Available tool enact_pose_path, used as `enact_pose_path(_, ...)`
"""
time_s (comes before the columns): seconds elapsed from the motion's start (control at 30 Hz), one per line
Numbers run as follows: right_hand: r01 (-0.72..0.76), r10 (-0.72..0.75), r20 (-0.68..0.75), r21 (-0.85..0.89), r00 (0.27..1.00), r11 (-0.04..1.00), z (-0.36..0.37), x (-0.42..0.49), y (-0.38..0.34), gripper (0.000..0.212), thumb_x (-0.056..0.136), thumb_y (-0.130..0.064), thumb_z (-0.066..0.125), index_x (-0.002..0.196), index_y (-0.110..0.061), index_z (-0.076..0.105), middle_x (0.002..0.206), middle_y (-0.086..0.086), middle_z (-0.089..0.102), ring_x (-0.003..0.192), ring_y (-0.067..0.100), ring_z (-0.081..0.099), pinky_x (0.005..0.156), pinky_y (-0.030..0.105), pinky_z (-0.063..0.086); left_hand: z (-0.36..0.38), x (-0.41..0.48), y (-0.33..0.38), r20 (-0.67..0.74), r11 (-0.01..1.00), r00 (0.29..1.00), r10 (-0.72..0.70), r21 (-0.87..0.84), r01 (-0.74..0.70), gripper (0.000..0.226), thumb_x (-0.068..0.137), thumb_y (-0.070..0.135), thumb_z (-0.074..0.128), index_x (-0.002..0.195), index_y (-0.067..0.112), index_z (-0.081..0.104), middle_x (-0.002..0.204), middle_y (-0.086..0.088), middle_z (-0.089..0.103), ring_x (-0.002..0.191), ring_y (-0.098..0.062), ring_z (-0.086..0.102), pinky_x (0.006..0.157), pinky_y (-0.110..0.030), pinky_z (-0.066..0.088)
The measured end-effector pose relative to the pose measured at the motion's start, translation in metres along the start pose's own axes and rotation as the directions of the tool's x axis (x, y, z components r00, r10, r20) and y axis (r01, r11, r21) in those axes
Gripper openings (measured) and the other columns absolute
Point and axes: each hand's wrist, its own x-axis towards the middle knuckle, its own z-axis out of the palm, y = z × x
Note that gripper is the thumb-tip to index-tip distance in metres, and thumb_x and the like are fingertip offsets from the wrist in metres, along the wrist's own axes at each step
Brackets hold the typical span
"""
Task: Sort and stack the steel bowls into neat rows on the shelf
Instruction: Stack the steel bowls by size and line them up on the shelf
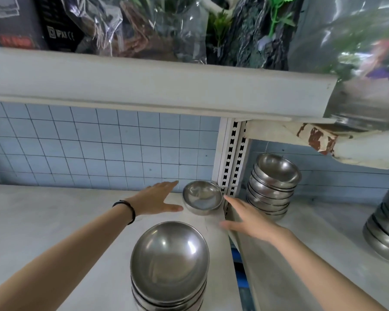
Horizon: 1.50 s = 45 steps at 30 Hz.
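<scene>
— Where are the hands?

— Both are flat-fingered and hold nothing. The left hand (pixel 160 198), a dark band (pixel 128 208) on its wrist, lies just left of a small bowl (pixel 202 197). The right hand (pixel 249 218) hovers just right of it. The left thumb may touch the bowl's wall, but blur hides it.

— And the bowl?

— It stands mouth up at the back right corner of the shelf (pixel 54 221), beside the slotted post (pixel 230 158). It is round, so it has no long axis.

— The other bowls?

— A near stack (pixel 170 261) stands at the front edge, mouths up. Past the post a back stack (pixel 274 180) leans, its top bowl tipped toward the camera. A third stack (pixel 386 225) is at the right edge.

— The surroundings?

— The shelf is pale and worn, with a blue tiled wall (pixel 99 142) behind. An upper shelf (pixel 144 86) carries bagged plants (pixel 144 25).
</scene>
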Motion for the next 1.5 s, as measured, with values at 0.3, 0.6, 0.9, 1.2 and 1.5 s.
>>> enact_pose_path(0.3,-0.031,0.087,-0.169,0.311,0.982,0.950,0.027,0.032,-0.007,0.112,0.078,-0.055,0.074,0.156,-0.024,0.001,0.164,-0.009,0.005,0.146,0.004,0.007,0.112,0.020,0.010,0.026,0.028,0.018,0.041,0.864,0.998,-0.054,-0.499,0.067,0.114,0.073,0.056,0.073,0.152,0.030,-0.005,0.162,0.004,0.005,0.148,-0.016,0.010,0.118,-0.037,0.017)
enact_pose_path(0.6,0.015,0.105,-0.235,0.459,0.966,0.888,0.042,0.044,-0.004,0.128,0.057,-0.069,0.075,0.156,-0.028,0.003,0.154,-0.020,0.013,0.144,-0.003,0.008,0.116,0.023,0.013,0.053,0.049,0.027,0.001,0.780,0.997,-0.080,-0.622,0.063,0.124,0.066,0.036,0.086,0.152,0.017,-0.001,0.157,-0.002,0.015,0.143,-0.015,0.017,0.109,-0.022,0.020)
enact_pose_path(0.9,0.028,0.129,-0.242,0.557,0.962,0.830,0.042,0.042,-0.010,0.115,0.070,-0.029,0.087,0.151,-0.041,0.006,0.117,-0.047,0.041,0.106,-0.026,0.045,0.096,0.006,0.035,0.050,0.046,0.030,-0.078,0.780,0.993,-0.090,-0.626,0.021,0.121,0.061,0.032,0.090,0.151,0.018,0.011,0.146,0.003,0.027,0.139,-0.015,0.024,0.108,-0.023,0.025)
enact_pose_path(1.2,0.261,0.006,-0.445,0.536,0.896,0.803,0.007,-0.010,-0.073,0.101,0.062,-0.055,0.076,0.137,-0.060,0.008,0.133,-0.043,0.027,0.123,-0.015,0.040,0.102,0.006,0.031,-0.009,-0.023,0.047,-0.258,0.744,0.966,0.028,-0.639,-0.193,0.110,0.052,0.059,0.079,0.144,0.039,0.022,0.129,0.022,0.046,0.120,-0.004,0.050,0.101,-0.029,0.045)
enact_pose_path(1.5,0.381,-0.072,-0.543,0.481,0.836,0.789,-0.003,-0.072,-0.133,0.099,0.063,-0.063,0.075,0.137,-0.065,0.009,0.130,-0.052,0.032,0.123,-0.026,0.035,0.097,-0.004,0.026,-0.055,-0.123,0.068,-0.413,0.758,0.911,0.001,-0.593,-0.269,0.092,0.050,0.073,0.076,0.129,0.058,0.030,0.127,0.026,0.049,0.120,0.000,0.049,0.099,-0.023,0.042)
